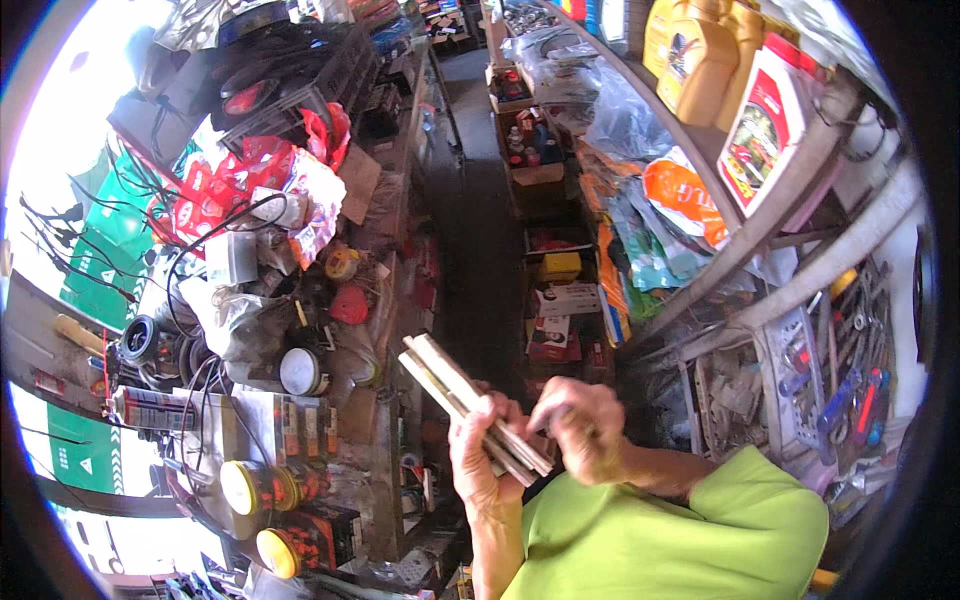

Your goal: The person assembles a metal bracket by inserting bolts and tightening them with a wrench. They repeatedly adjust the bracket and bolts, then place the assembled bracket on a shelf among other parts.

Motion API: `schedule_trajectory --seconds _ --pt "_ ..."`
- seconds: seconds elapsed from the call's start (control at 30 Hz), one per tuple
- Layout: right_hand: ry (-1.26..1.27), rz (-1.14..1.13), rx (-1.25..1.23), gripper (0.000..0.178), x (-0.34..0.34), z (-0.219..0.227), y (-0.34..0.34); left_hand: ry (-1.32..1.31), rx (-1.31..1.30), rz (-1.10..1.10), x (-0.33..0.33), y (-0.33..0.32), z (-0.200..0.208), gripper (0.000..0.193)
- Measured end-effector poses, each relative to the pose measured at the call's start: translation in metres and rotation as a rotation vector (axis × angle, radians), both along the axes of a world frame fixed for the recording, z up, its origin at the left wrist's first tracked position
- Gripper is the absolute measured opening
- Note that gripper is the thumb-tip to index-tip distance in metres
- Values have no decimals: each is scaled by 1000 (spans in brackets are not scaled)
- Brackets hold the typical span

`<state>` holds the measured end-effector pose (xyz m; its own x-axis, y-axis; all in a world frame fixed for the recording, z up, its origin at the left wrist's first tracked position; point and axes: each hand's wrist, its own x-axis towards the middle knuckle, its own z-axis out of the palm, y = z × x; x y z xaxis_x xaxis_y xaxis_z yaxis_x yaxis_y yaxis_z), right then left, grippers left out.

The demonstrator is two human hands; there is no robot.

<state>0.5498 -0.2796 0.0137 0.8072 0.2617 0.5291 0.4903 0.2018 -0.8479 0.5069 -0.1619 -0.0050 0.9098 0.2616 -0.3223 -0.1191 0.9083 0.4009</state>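
Observation:
My left hand (478,462) is closed around a bundle of long, narrow, pale strips (440,375), like flat slats or slim cartons. The bundle slants from upper left to lower right in front of my body, and its exact kind cannot be made out. Just right of its lower end, my right hand (580,425) is curled with the fingers bent in. A small dark spot shows at those fingers, too blurred to name. Whether the right fingers touch the strips is unclear.
On the left, a crowded bench carries yellow-lidded jars (240,487), a white-lidded tin (300,371) and red plastic bags (235,180). A narrow aisle (470,230) runs ahead. Cartons (565,300) line its right side, below shelves with oil jugs (765,125). Tools (860,400) hang at far right.

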Motion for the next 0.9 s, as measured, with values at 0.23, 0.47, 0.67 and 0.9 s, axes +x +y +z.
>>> schedule_trajectory --seconds 0.23,0.47,0.67,0.9 --pt "864 213 577 57 75 3 6 132 228 -295 41 24 -17 42" --pt "810 327 866 53 145 21 49 186 415 -362 79 76 -14 41" --pt "749 355 743 48 155 26 114 153 343 -359 98 112 -11 39" --pt "559 38 151 37 134 4 149 93 257 -347 105 133 -14 42"
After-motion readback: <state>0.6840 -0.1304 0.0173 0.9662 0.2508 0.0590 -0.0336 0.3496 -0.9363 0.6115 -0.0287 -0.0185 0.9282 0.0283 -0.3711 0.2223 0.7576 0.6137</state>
